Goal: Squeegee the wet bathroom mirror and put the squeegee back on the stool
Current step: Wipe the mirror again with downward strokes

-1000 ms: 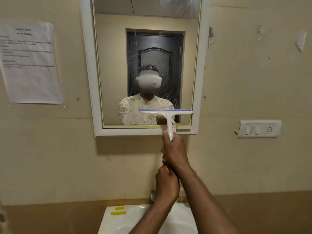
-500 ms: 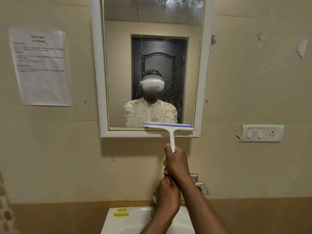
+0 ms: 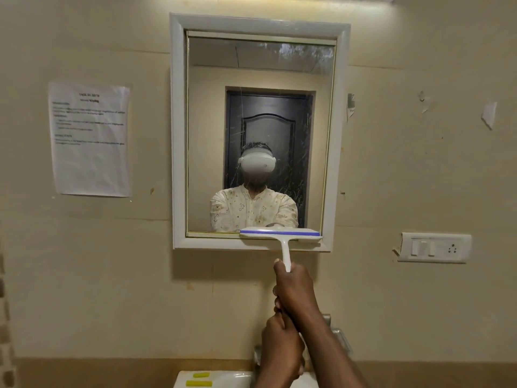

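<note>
Beige wall (image 3: 391, 163); my right hand (image 3: 293, 289) grips the squeegee (image 3: 279, 233) at the mirror (image 3: 212, 135) bottom, left hand (image 3: 279, 351) clasping my right wrist.

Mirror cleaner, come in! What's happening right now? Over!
Right hand grips squeegee handle; left hand clasps right wrist. Blade at mirror's bottom right edge. Nothing blocking.

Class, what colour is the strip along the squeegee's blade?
Blue, on a white squeegee; head view.

The right hand (image 3: 293, 292) is fisted thumb-up, forearm running to five o'clock. The left hand (image 3: 281, 351) clasps the right wrist from seven o'clock.
</note>
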The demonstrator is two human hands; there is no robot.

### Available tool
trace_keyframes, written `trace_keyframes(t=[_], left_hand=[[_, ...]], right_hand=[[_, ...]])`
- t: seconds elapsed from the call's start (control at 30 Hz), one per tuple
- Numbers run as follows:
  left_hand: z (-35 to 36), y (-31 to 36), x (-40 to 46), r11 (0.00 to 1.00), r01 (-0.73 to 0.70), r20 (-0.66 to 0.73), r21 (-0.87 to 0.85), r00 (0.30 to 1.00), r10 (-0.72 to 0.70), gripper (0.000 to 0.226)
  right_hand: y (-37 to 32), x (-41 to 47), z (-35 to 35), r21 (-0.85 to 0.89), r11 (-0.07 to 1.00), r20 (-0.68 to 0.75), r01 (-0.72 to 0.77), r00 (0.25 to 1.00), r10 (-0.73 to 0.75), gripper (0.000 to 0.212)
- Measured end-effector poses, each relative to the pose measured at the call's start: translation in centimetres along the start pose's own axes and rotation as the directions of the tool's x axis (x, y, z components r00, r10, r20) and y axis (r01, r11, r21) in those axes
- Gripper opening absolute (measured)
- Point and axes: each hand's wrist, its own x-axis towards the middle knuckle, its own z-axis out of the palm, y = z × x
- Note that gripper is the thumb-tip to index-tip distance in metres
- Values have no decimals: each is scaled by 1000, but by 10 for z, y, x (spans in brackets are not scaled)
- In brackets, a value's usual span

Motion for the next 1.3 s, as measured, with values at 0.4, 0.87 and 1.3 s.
trace_keyframes(t=[0.4, 0.87, 1.3], left_hand=[[-41, 6, -4, 998, -55, -52, -31, 997, 54, 47], [-96, 18, 8, 982, -156, -140, -106, 980, 141, 33], [-201, 30, 27, 948, -315, -427, -44, 864, 267, 28]], right_hand=[[-11, -5, 36, 58, 997, 36, 57, 998, -59, 28], [-48, -10, 84, 154, 976, 218, 152, 958, -184, 25], [-73, -35, 161, 263, 928, 479, 265, 799, -364, 23]])
